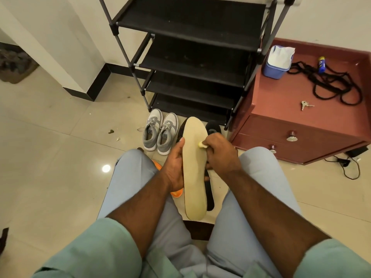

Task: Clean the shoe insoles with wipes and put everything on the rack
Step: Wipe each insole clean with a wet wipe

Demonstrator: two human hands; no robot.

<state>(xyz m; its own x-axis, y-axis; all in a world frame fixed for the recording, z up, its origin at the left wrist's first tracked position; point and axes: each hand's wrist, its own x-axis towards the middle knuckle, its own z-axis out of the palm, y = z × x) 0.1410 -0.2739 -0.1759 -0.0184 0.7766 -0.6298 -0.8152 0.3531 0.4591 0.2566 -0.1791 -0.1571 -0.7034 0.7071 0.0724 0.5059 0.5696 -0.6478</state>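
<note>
Fingers of right hand (219, 152) pinch a balled wipe (203, 145) against the tan insole (195, 167); left hand (176, 167) grips the insole's edge, mid-air between the knees. Risk: one-sided grip, so hard scrubbing could flex or twist it loose onto the tiled floor (60, 137). Grey sneakers (160, 131) sit just before the bare rack (192, 57); wipe tub (278, 62) is on the red cabinet (281, 101).

Home entryway: shoe rack (192, 57), sneakers (160, 131)

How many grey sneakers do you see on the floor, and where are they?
2. The left grey sneaker and the right grey sneaker stand side by side on the floor, in front of the black rack, left of the raised insole. Other shoes may be hidden behind the insole.
</note>
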